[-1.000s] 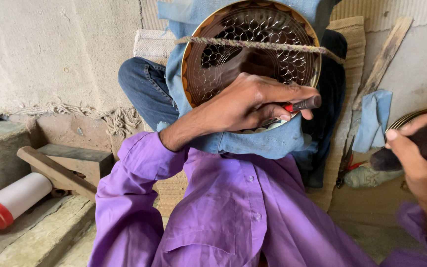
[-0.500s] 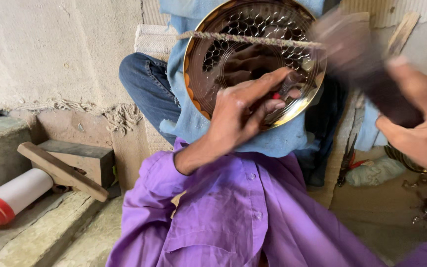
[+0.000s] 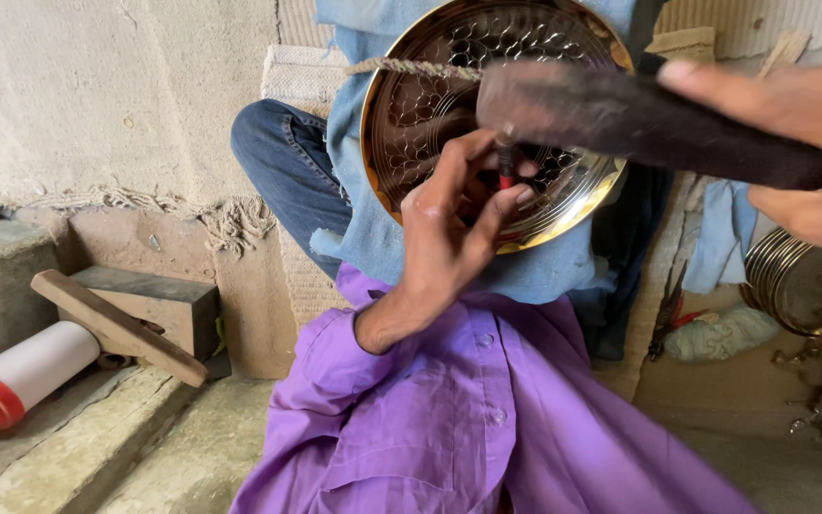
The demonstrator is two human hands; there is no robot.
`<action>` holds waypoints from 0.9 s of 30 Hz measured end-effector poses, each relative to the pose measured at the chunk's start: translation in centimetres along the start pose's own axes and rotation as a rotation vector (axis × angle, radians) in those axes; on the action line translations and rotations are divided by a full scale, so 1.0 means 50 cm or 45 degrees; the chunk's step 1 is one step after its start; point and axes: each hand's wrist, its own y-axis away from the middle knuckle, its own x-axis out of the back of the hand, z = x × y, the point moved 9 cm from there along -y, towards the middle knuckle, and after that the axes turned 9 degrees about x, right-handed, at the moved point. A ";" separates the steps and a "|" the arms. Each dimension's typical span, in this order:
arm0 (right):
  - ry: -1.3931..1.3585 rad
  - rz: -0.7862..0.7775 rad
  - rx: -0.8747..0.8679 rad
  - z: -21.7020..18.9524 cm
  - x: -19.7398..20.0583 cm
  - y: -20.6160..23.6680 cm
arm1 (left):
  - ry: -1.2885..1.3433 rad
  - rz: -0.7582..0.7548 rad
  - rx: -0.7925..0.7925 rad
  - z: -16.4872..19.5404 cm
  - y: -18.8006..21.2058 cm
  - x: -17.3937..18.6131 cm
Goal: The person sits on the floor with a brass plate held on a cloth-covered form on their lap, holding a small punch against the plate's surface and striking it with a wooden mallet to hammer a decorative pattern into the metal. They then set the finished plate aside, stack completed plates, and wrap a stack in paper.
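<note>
Two hands busy: left hand (image 3: 449,238) pinches punch (image 3: 505,171) against plate (image 3: 401,114); right hand (image 3: 792,143) grips hammer (image 3: 639,119) above plate. Strike square.

White cylinder container (image 3: 21,376), red end, lower left.

The round tray (image 3: 487,124) is leaning upright against the knees, a cord (image 3: 411,67) lying across its top. The left hand (image 3: 449,228) is sitting in front of its lower middle, with the hammer (image 3: 639,119) lying above it, held by the right hand (image 3: 801,143) at right. A roll (image 3: 21,376) and wooden blocks (image 3: 135,309) are lying on the steps far left; stacked plates (image 3: 796,286) are sitting far right.
</note>
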 end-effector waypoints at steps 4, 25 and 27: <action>-0.058 0.157 -0.054 0.007 -0.006 0.047 | -0.069 -0.178 -0.301 0.044 -0.003 -0.011; 0.020 0.691 -0.317 -0.072 -0.182 0.263 | -0.180 -1.164 -0.684 0.064 -0.049 -0.104; -0.031 0.707 -0.267 -0.077 -0.186 0.255 | -0.210 -1.180 -0.566 0.055 -0.062 -0.106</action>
